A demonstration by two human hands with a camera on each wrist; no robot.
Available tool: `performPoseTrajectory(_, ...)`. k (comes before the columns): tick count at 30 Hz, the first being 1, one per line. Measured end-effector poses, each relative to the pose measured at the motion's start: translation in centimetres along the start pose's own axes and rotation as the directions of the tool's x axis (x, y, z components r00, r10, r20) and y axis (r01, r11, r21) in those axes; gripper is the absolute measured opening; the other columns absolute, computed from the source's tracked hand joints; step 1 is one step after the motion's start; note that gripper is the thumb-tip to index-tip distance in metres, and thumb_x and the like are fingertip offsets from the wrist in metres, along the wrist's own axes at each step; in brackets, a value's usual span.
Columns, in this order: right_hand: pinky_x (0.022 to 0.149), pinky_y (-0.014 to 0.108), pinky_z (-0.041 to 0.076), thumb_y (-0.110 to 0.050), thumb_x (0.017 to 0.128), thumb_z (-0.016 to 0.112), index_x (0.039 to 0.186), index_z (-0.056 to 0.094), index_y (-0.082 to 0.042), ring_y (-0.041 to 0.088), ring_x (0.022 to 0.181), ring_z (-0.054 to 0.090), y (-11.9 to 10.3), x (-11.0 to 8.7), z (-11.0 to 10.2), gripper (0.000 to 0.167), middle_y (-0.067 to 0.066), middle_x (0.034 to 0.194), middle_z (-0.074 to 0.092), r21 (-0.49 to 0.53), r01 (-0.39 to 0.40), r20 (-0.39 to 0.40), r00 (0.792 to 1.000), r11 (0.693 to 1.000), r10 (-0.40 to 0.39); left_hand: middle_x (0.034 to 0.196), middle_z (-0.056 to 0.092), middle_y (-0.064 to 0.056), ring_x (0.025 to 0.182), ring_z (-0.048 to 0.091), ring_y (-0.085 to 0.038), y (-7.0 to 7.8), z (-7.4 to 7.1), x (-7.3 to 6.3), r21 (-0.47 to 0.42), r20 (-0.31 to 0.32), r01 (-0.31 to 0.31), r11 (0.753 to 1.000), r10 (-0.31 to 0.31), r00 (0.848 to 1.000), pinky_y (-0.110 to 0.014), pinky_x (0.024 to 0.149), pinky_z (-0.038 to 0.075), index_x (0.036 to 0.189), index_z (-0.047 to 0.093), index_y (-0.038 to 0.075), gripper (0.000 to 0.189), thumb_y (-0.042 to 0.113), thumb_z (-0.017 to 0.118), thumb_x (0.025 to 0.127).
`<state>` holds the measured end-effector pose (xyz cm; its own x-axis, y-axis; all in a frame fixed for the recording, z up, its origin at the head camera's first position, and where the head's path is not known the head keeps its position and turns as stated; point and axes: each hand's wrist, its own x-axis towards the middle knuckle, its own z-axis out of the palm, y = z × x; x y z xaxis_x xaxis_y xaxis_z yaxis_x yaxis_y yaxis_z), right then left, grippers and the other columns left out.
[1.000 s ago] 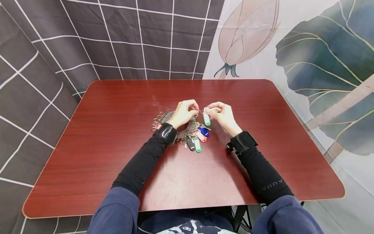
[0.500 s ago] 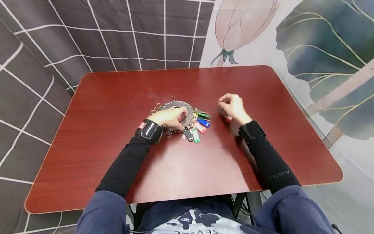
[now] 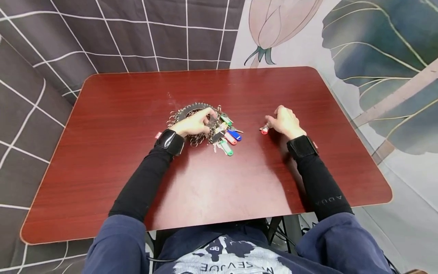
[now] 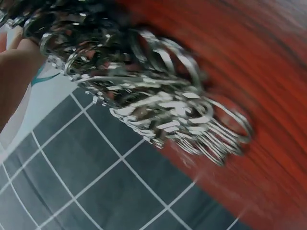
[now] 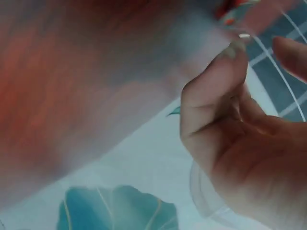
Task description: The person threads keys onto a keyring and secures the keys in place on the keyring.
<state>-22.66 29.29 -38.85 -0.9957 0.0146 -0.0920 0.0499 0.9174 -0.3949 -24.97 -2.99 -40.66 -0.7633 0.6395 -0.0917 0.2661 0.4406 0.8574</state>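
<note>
My left hand holds a large round key ring, hung with many small split rings, tilted up at its far side. Green, blue, red and black key tags hang from its right side, including a blue tag and a green tag. In the left wrist view the split rings fill the middle, slightly blurred. On the right, my right hand pinches a key with a red tag, which is low at the tabletop. The right wrist view shows thumb and fingers close together there.
The red-brown table has rounded corners; its front edge runs close to the person's body. Behind it hang a grey checked cloth and a white cloth with flower and leaf prints.
My right hand has left the green tag at the big ring and moved right to the red-tagged key. The left hand has shifted left onto the big ring and tilted it up.
</note>
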Motion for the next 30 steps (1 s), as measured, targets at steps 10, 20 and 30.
performPoseTrajectory(10, 0.076, 0.021, 0.044, -0.009, 0.083, 0.059, 0.082, 0.067, 0.0, 0.02, 0.088, 0.064, 0.5, 0.5, 0.8, 0.013, 0.012, 0.095, 0.073, 0.351, 0.194, -0.071, 0.981, 0.916, -0.18, 0.071, 0.045, -0.005, 0.057, 0.035, -0.012, 0.7, -0.3, 0.7, -0.099, 0.076, -0.117, 0.988, 0.124, 0.989, -0.022, 0.052, 0.03, 0.102, 0.055, -0.006, 0.038, -0.016, 0.048, 0.066)
performPoseTrajectory(20, 0.059, 0.033, 0.055, -0.004, 0.093, 0.051, 0.092, 0.053, 0.003, 0.015, 0.055, 0.062, -5.4, -0.1, 3.2, 0.007, 0.008, 0.068, 0.061, 0.791, 0.042, 0.242, 0.895, 0.61, -0.375, 0.081, 0.055, -0.015, 0.068, 0.047, -0.017, 0.3, -0.3, 0.7, -0.07, -0.05, -0.134, 0.989, 0.131, 0.99, -0.024, 0.06, 0.037, 0.101, 0.059, -0.001, 0.035, -0.011, 0.055, 0.067)
performPoseTrajectory(30, 0.058, 0.024, 0.039, -0.031, 0.081, 0.073, 0.079, 0.06, -0.01, 0.013, 0.064, 0.051, -11.0, 0.7, 6.2, 0.024, -0.003, 0.068, 0.055, 0.185, 0.411, 0.083, 0.898, 0.892, -0.431, 0.069, 0.057, -0.003, 0.051, 0.041, -0.012, 0.6, -0.8, 0.7, -0.396, -0.117, -0.041, 0.917, -0.006, 0.993, -0.021, 0.047, 0.032, 0.105, 0.059, -0.003, 0.031, -0.01, 0.056, 0.075)
